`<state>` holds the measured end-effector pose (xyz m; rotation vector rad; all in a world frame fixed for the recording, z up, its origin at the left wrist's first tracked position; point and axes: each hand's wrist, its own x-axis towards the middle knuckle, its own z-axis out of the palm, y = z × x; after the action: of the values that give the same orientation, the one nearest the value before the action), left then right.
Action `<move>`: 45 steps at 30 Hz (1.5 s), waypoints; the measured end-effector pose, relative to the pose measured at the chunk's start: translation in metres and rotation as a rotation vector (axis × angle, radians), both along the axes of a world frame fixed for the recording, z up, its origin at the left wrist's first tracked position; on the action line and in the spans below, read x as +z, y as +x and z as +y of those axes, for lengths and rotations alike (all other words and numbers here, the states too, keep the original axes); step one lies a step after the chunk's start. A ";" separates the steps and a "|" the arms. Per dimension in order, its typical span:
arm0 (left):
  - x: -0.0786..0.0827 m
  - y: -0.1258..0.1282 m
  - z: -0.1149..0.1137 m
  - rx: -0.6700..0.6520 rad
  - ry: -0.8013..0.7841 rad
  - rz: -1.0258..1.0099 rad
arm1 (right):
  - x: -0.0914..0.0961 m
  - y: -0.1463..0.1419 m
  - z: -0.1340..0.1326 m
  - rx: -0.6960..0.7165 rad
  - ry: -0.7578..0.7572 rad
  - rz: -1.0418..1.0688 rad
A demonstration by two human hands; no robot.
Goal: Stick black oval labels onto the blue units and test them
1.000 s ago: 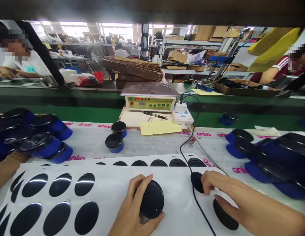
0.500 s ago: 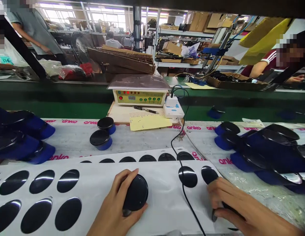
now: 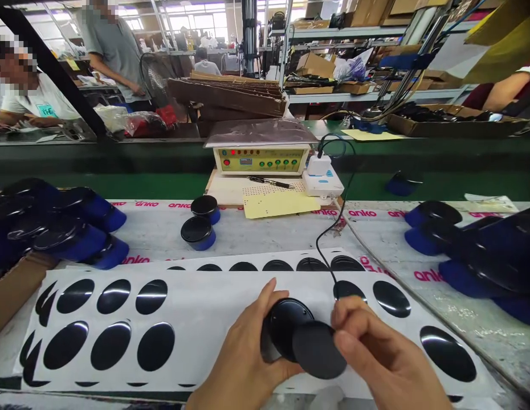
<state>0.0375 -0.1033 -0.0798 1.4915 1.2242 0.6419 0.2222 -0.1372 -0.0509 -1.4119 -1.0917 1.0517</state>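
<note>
My left hand (image 3: 256,347) is wrapped round a black round cup-like part (image 3: 284,324), its flat face turned up toward me. Pinched at its edge in my right hand (image 3: 380,353) is a black round sticker (image 3: 320,350), which overlaps the lower right of that face; whether the two touch I cannot tell. Beneath both hands lies a white sticker sheet (image 3: 205,319) with rows of black discs, several at the left and a few at the right. A black cable (image 3: 322,239) runs down onto the sheet behind my right hand.
Blue parts with black tops are piled at the left (image 3: 72,228) and at the right (image 3: 496,256). Two blue parts (image 3: 199,232) stand behind the sheet. A control box (image 3: 260,159), a pen (image 3: 271,183) and a yellow card (image 3: 280,205) sit at the back. Co-workers are beyond.
My right hand has moved left from the sheet's right side, bringing a black round sticker over the part in my left hand. The view has shifted, showing more at the left.
</note>
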 end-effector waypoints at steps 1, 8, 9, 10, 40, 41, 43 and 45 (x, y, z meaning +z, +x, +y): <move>0.001 0.000 0.000 0.000 0.000 0.001 | -0.005 -0.006 0.005 0.013 0.019 0.036; 0.004 0.000 0.000 -0.007 0.055 0.009 | -0.029 -0.020 0.011 -0.020 -0.034 0.160; 0.004 0.000 0.000 -0.010 0.065 0.016 | -0.029 -0.020 0.010 -0.020 -0.038 0.167; 0.004 0.000 0.000 -0.013 0.071 0.025 | -0.028 -0.020 0.010 -0.021 -0.039 0.169; -0.007 -0.001 -0.004 -0.025 0.226 0.068 | -0.006 -0.035 0.009 -0.081 -0.014 -0.125; -0.007 -0.001 -0.004 -0.031 0.235 0.072 | -0.006 -0.035 0.009 -0.077 -0.014 -0.129; -0.008 -0.002 -0.005 -0.048 0.261 0.081 | -0.006 -0.036 0.009 -0.074 -0.013 -0.143; -0.010 -0.004 -0.004 -0.067 0.286 0.097 | -0.006 -0.037 0.010 -0.079 -0.008 -0.167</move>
<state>0.0339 -0.1077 -0.0895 1.8122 1.1863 0.7296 0.1849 -0.1269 -0.0568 -1.5584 -1.1422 0.8955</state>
